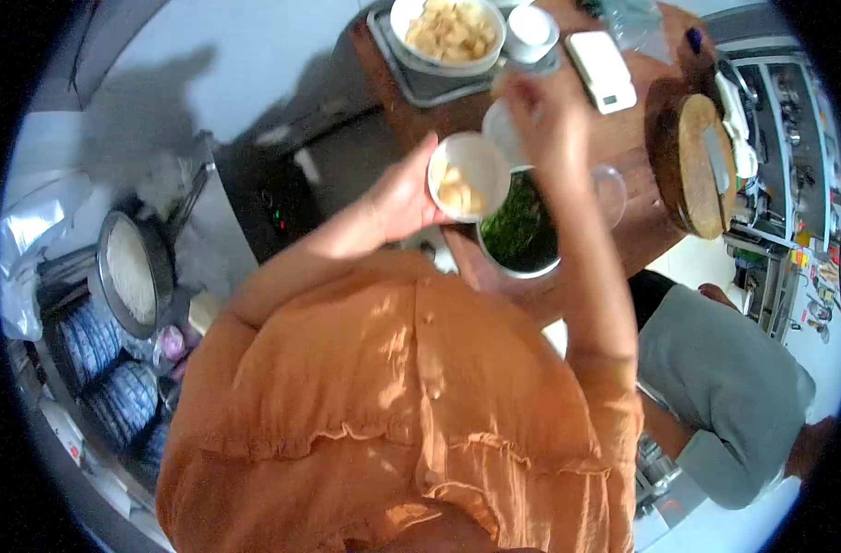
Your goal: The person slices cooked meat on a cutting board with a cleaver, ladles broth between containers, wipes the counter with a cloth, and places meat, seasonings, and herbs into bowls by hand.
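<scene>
My left hand [407, 192] is wrapped round the side of a small white bowl [490, 166], which is tilted so its inside faces me. Pale yellow pieces [456, 192] lie at the bottom of it. My right hand [548, 115] is over the table beyond this bowl, smeared by motion, so I cannot make out its fingers or anything in them. Partly hidden under that hand is another white round dish [502, 134]. Below both hands stands a bowl of chopped green leaves [517, 226], partly covered by my right forearm.
At the back, a white bowl of pale yellow pieces [450, 35] sits on a metal tray [411, 89], beside a white container [531, 29]. A kitchen scale [601, 69] and a round chopping board [700, 138] with a knife [715, 158] are rightward. A person in grey [729, 387] is close on my right.
</scene>
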The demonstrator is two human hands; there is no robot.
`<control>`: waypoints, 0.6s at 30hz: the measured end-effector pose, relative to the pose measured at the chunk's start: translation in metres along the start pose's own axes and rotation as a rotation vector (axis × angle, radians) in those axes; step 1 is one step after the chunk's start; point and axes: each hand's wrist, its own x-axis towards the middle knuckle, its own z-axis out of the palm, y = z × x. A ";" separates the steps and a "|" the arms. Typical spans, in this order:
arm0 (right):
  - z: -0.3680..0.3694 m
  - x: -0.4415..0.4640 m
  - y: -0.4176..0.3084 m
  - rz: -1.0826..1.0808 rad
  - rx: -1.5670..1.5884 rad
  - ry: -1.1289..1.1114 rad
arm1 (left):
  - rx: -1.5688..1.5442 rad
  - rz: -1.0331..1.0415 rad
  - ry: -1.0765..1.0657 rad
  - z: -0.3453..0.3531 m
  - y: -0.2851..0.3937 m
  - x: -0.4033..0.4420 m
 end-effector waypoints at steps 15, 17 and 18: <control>-0.045 -0.139 0.061 0.654 0.200 -0.020 | 0.110 0.054 -0.070 -0.009 0.028 0.001; -0.044 -0.173 0.055 0.620 0.047 -0.164 | 0.101 0.059 -0.073 -0.007 0.024 0.003; -0.044 -0.180 0.049 0.584 0.012 -0.184 | 0.099 0.061 -0.064 -0.006 0.022 0.003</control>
